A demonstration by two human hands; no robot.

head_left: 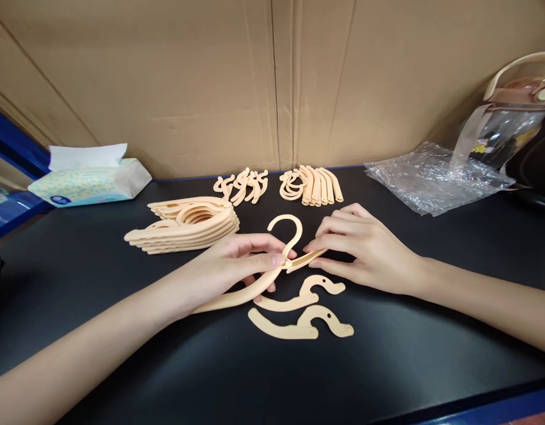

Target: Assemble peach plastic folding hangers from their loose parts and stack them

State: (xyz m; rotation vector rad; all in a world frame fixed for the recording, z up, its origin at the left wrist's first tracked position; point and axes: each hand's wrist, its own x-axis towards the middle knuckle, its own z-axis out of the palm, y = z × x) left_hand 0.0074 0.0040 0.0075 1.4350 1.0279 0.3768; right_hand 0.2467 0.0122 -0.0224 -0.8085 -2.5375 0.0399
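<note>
A cream plastic folding hanger (250, 290) lies between my hands, its hook curving up and one long arm reaching left under my wrist. My left hand (239, 260) grips it at the joint below the hook, thumb on top. With fingertips pinched, my right hand (361, 245) holds the hanger's other, hollow-sided arm. Just below them on the table lie two cream curved pieces, an upper one (288, 304) and a lower one (284, 332), each with a wavy end and a small dark hole. The upper one's left tip is close to my left fingers.
A stack of folded hanger pieces (188, 233) sits behind my left hand. Farther back are small curved parts (241, 186), hooks (291, 184) and long arms (320, 186). A tissue pack (89, 183) stands left; a plastic bag (436, 180) and bottle (515, 127) are right. Cardboard (188, 88) walls the back.
</note>
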